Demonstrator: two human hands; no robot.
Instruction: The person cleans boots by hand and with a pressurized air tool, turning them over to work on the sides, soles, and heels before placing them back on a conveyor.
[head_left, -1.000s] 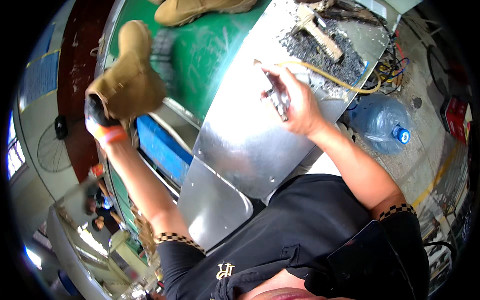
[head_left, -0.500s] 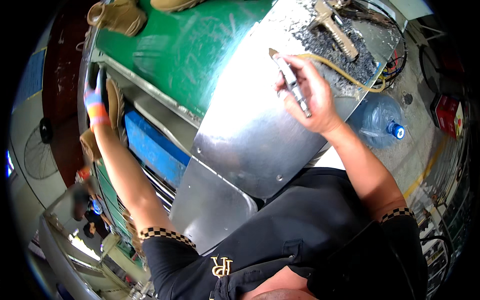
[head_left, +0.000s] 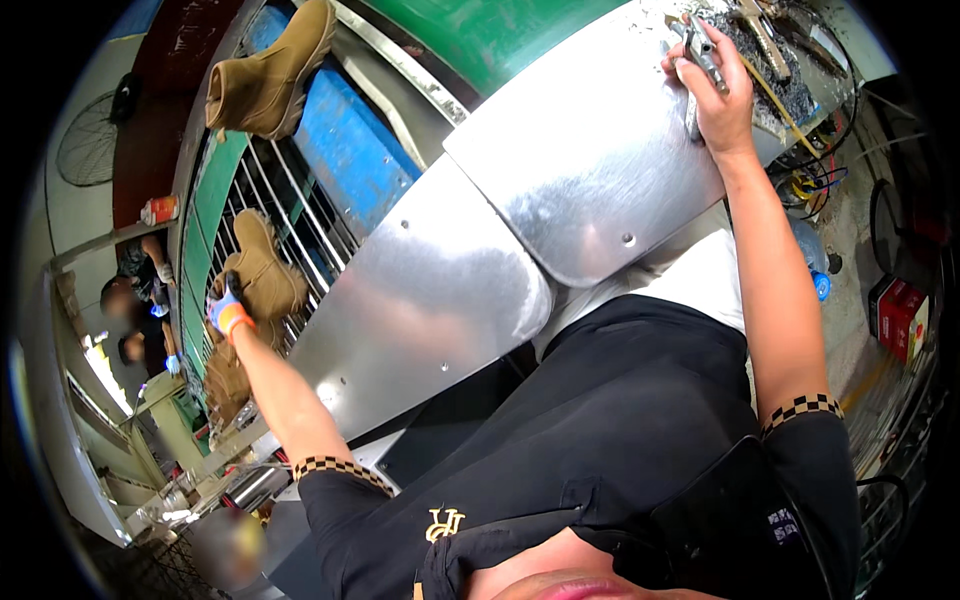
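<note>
My right hand (head_left: 725,110) is closed round a slim silver pen-shaped tool (head_left: 705,58), above the far right part of the metal-topped bench (head_left: 590,150). A yellowish hose (head_left: 785,105) runs beside that hand; where it joins is hidden. At the left, my left hand (head_left: 231,308), in a purple and orange glove with dark fingertips, is closed on a tan boot (head_left: 268,278) on the rack of metal bars (head_left: 285,195). Its fingertips partly vanish against the boot.
Another tan boot (head_left: 265,75) stands at the upper left, near a blue bin (head_left: 355,150). More boots (head_left: 228,378) lie below my left hand. A brush-like tool (head_left: 765,40) rests among dark scraps at the far right. Other people (head_left: 150,290) are at the left.
My view has swung left. My left hand has come down and nearer, onto a boot on the rack. My right hand still holds the silver tool, now farther right in view.
</note>
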